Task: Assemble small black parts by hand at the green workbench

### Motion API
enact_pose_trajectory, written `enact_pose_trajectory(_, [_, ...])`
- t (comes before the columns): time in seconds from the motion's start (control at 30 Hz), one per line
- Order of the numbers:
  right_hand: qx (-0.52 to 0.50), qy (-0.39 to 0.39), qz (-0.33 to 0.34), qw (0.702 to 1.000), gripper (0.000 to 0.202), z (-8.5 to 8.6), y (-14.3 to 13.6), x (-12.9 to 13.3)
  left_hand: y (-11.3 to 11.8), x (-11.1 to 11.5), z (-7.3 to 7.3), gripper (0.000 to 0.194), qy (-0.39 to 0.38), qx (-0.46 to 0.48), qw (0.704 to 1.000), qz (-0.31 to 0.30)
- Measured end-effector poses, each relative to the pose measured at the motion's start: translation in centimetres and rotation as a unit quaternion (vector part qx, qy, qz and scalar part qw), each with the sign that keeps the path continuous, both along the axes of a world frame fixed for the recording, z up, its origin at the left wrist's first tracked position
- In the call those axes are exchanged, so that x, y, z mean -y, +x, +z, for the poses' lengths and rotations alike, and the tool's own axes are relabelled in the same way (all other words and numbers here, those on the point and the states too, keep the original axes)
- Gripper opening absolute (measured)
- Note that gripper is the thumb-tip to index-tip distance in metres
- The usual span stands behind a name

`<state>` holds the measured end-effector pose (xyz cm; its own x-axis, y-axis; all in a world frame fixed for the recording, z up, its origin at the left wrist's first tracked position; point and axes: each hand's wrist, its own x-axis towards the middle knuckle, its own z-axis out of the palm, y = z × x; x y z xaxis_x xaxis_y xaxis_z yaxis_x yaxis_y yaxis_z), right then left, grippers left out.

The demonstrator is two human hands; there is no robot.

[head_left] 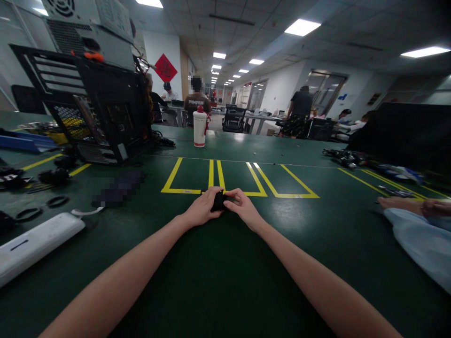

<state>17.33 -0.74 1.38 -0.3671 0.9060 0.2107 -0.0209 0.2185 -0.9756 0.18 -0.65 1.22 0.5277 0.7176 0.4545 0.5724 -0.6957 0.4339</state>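
Observation:
My left hand [202, 208] is closed around a small black object [218, 202], its fingers over the top and its thumb along the near side. From the other side, my right hand [243, 209] pinches the same object with thumb and fingertips. Both hands meet over the green table [225, 263], at the near edge of the yellow tape outlines [183, 191]. Fingers cover much of the black object, so I cannot make out its kind.
At the left stands an open black computer case [116, 108]; nearer lie a white power strip [38, 241] and black rings [58, 202]. A white cup [199, 129] stands beyond the tape. Another person's sleeve [419, 239] and hands rest at the right, near loose cables [341, 157].

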Motion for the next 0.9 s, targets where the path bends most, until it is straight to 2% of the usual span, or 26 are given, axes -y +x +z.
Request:
enact_pose_trajectory(0.2, [0.019,-0.020,0.013,1.000,0.037,-0.6,0.4,-0.4,0.1,0.0,-0.1,0.060,0.001,-0.005,1.000,0.006])
enact_pose_trajectory(0.37, [0.080,0.013,-0.028,0.996,0.049,-1.3,0.8,-1.1,-0.3,-0.2,0.0,0.061,-0.008,-0.007,1.000,0.016])
enact_pose_trajectory(0.47, [0.125,0.031,-0.035,0.991,0.057,-0.9,1.4,-1.2,-0.8,-0.4,0.0,0.059,-0.022,-0.010,0.999,0.042])
enact_pose_trajectory(0.63, [0.216,0.030,0.008,0.976,0.067,0.1,2.9,-0.8,-2.1,-1.4,-0.1,0.062,-0.066,-0.011,0.994,0.088])
enact_pose_trajectory(0.8, [0.242,0.054,0.016,0.969,0.058,0.4,3.7,-0.6,-3.2,-2.3,0.1,0.057,-0.159,-0.014,0.980,0.115])
enact_pose_trajectory(0.9, [0.245,0.050,-0.005,0.968,0.055,0.6,3.7,0.1,-3.3,-2.1,0.3,0.057,-0.177,-0.008,0.977,0.122])
